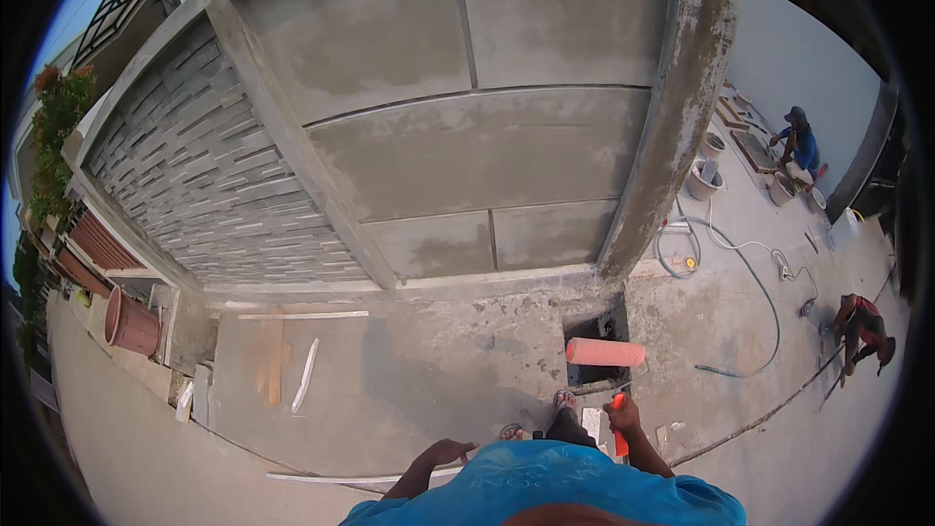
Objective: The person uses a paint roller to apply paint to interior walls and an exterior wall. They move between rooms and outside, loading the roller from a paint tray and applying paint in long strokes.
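Over the pit (596, 373) | pink roller (606, 352) is held crosswise, ahead of right fingers (623, 416) clenched round its handle (621, 443) | left fingers (450, 450) seen loose, unladen

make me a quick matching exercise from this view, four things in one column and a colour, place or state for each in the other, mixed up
1. paint roller
2. hose
3. large pot
4. stacked-stone wall panel

A. reddish brown, at the far left
B. grey, in uneven layered strips
C. gripped by the right hand
D. greenish, in curves

Pairs: 1-C, 2-D, 3-A, 4-B
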### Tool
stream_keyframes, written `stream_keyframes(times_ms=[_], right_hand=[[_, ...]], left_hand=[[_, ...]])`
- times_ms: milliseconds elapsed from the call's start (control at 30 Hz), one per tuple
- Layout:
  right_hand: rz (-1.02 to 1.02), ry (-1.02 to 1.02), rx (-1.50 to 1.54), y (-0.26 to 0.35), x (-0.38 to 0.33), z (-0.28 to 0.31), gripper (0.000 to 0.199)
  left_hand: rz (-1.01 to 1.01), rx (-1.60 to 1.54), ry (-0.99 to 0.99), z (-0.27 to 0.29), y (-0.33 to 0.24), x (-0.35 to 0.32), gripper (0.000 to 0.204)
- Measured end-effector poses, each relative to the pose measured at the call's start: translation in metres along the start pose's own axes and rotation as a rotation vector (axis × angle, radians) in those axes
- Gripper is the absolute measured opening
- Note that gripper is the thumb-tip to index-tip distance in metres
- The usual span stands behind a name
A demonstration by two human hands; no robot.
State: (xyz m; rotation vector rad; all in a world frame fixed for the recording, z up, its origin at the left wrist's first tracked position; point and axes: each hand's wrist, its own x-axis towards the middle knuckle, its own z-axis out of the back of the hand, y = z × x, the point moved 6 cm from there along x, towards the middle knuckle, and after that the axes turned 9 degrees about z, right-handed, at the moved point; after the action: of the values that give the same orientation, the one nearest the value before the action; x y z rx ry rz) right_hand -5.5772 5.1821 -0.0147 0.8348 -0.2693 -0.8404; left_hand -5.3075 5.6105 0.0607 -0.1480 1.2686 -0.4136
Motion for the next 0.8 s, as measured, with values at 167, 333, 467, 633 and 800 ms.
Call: stream_keyframes(times_ms=[167, 333, 467, 633, 800], right_hand=[[-0.01, -0.047, -0.023, 0.164, -0.005, 0.061, 0.057], [0.007, -0.148, 0.087, 0.229, -0.039, 0.076, 0.056], [-0.046, -0.124, 0.168, 0.25, -0.081, 0.085, 0.053], [-0.121, -0.129, 0.19, 0.242, -0.132, 0.095, 0.051], [-0.254, -0.185, 0.216, 0.207, -0.2, 0.118, 0.05]], left_hand=[[-0.217, -0.093, -0.068, 0.082, -0.073, 0.01, 0.058], [-0.521, -0.311, -0.035, 0.064, -0.202, 0.004, 0.053], [-0.619, -0.7, 0.168, 0.043, -0.258, 0.002, 0.051], [-0.615, -0.988, 0.364, 0.023, -0.274, 0.024, 0.053], [-0.502, -1.392, 0.513, -0.025, -0.291, 0.036, 0.053]])
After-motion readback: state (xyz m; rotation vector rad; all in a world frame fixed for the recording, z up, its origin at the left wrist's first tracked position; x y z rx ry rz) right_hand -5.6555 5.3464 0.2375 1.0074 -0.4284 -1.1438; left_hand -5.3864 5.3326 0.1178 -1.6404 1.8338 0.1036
